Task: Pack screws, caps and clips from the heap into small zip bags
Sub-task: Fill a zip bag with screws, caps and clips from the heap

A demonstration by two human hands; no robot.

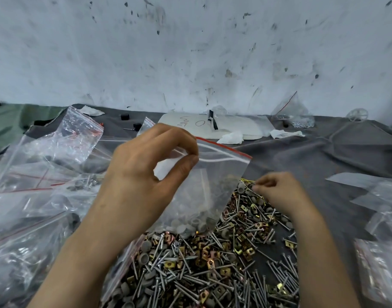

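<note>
Nearest, the heap (224,263) of silver screws, grey caps and brass clips lies on the grey cloth (324,156) covering the table. There are too many to count. The screws point every way, though a bunch at the near right lies roughly parallel. Above the heap, the left hand (144,174) pinches one zip bag (212,181) at its red-striped mouth between thumb and forefinger. The bag hangs long axis up-down, mouth uppermost, with several grey caps gathered at the bottom. The right hand (279,192) is at the heap's far edge, its fingers bunched on a small grey piece (251,186), likely a cap. Filled bags (35,196) crowd the left and more bags (379,241) lie on the right. Beyond are two black blocks (124,117), a white board (212,125) with scribbles, crumpled tissue (232,137) and the scuffed wall (190,52).
</note>
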